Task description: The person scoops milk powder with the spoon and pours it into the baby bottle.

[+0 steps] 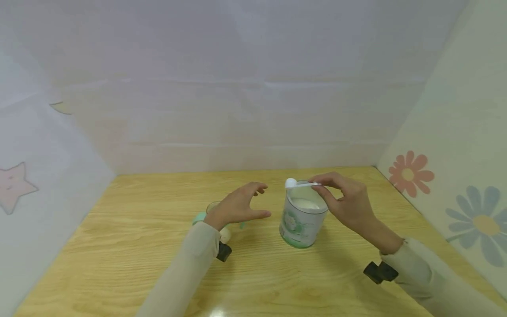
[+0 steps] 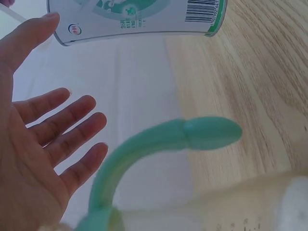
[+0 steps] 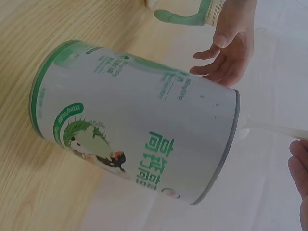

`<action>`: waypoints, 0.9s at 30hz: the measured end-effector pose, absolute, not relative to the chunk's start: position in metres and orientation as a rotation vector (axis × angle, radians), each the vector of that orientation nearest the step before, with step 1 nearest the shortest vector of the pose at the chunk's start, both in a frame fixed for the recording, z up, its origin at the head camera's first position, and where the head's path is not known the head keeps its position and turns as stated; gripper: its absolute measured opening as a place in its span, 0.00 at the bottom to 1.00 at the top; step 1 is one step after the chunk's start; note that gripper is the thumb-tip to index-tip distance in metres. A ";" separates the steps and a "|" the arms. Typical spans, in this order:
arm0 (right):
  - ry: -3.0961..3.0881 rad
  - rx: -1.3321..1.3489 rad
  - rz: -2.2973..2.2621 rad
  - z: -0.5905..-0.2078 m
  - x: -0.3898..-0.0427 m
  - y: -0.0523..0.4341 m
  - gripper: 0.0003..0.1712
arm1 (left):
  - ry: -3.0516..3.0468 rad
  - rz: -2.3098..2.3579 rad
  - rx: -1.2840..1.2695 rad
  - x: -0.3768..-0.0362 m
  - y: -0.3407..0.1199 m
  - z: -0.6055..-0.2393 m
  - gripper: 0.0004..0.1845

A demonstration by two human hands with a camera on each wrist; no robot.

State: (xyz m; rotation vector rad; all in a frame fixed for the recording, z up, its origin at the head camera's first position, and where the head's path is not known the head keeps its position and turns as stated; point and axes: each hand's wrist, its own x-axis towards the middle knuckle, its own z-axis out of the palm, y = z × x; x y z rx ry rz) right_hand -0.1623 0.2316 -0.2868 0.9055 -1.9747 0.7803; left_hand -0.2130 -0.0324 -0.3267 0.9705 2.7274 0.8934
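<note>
White scoop (image 1: pixel 300 184), centre-right of the head view, pinched by its handle in the right hand (image 1: pixel 348 204) just above the open powder tin (image 1: pixel 302 220), which stands upright on the wooden desk (image 1: pixel 138 246). Left of the tin, the left hand (image 1: pixel 239 204) hovers with fingers spread wide, holding nothing. Beneath its wrist, partly hidden, stands what appears to be a bottle with a green handle (image 2: pixel 163 144).

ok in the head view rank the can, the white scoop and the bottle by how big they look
1. can, clearly largest
2. white scoop
3. bottle; it is mostly hidden behind the left hand, so ranks 2 and 3 are unsure
</note>
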 end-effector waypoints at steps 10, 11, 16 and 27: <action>-1.974 0.899 0.778 -0.287 -0.164 0.240 0.08 | 2.765 0.813 0.951 -0.217 -0.024 -0.326 0.38; -1.968 0.900 0.777 -0.287 -0.164 0.240 0.08 | 2.760 0.819 0.953 -0.217 -0.022 -0.326 0.37; -1.951 0.903 0.772 -0.287 -0.163 0.242 0.04 | 2.767 0.843 0.948 -0.217 -0.015 -0.327 0.34; -1.989 0.879 0.762 -0.292 -0.164 0.251 0.07 | 2.602 1.107 0.884 -0.216 0.000 -0.346 0.33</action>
